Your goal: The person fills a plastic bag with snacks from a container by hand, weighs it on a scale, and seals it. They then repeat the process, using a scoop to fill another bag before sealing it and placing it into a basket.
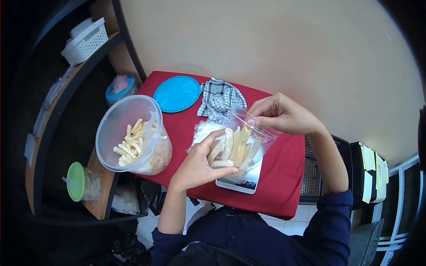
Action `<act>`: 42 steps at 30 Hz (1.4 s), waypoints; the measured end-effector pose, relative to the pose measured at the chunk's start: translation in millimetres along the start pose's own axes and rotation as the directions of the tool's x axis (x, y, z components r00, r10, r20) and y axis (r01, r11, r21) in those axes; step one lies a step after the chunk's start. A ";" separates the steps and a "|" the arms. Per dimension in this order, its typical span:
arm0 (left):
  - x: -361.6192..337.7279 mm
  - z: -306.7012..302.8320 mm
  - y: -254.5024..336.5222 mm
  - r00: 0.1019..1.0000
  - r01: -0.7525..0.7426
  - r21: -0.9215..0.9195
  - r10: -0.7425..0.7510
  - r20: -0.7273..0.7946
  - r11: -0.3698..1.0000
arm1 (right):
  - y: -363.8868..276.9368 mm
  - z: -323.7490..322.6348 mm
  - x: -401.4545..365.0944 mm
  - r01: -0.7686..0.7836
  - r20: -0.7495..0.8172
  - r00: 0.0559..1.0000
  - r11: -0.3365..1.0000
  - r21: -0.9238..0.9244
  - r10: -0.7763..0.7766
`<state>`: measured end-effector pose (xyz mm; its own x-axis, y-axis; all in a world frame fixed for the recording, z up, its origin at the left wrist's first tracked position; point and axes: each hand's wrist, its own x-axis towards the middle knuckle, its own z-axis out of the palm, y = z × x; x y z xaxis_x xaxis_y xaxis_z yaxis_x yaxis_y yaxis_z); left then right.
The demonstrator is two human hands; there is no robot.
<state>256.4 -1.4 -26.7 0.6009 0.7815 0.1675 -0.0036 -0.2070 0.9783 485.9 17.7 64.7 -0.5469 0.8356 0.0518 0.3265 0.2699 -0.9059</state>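
Observation:
A clear plastic bag [242, 144] holding several pale yellow snack sticks is between my hands, above a white digital scale [237, 185]. My left hand [200, 163] grips the bag's lower left side, thumb in front and fingers behind. At the bag's upper edge, my right hand [282, 116] pinches the plastic between thumb and fingers. Under and behind the bag lie more clear plastic bags [205, 129]. To the left stands a large translucent tub [153, 148], uncovered and tilted in my view, with many similar sticks inside. Whether the bag touches the scale is hidden.
On the red-covered table [279, 190] lie a blue lid [177, 94] and a checked cloth [220, 96]. A wooden shelf at left carries a white basket [85, 44] and a green-lidded jar [82, 181]. Black crates [313, 173] stand right of the table.

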 end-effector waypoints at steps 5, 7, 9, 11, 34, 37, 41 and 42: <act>7.8 7.0 -16.4 0.999 -0.023 0.053 0.024 -0.022 0.998 | 10.9 -7.8 6.7 -0.041 0.050 0.998 0.999 -0.002 0.041; 9.0 10.0 -19.2 0.992 -0.127 0.040 0.128 -0.013 0.991 | 13.8 -0.6 11.1 -0.056 0.081 0.995 0.998 -0.026 0.058; 14.1 10.7 -21.2 0.994 -0.058 -0.227 0.035 -0.105 0.972 | 20.1 8.2 13.2 -0.076 0.113 0.990 0.996 -0.048 0.081; 18.9 11.3 -29.1 0.993 -0.029 -0.203 0.005 -0.121 0.979 | 32.8 17.0 11.6 -0.046 -0.117 0.993 0.994 -0.103 0.034; -31.0 40.9 -63.6 0.941 -0.095 0.798 0.316 -0.124 0.595 | 207.5 57.6 -67.3 -0.226 -0.672 0.632 0.921 0.316 0.386; -75.5 86.9 -81.8 0.990 -0.143 0.857 0.081 0.118 0.495 | 215.3 62.0 -66.0 -0.226 -0.683 0.623 0.924 0.309 0.381; -76.6 94.5 -91.7 0.994 -0.107 0.896 0.053 0.093 0.432 | 202.2 67.7 -60.1 -0.280 -0.737 0.555 0.921 0.271 0.386; -75.1 95.2 -92.7 0.995 -0.096 0.889 0.021 0.097 0.447 | 202.7 68.1 -60.5 -0.278 -0.735 0.558 0.922 0.270 0.384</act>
<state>287.7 -96.9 -141.5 0.6753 0.7164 0.1754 0.6516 -0.6909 0.3131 532.7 -10.7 -150.7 0.3873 0.9219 -0.0101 0.2447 -0.1133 -0.9629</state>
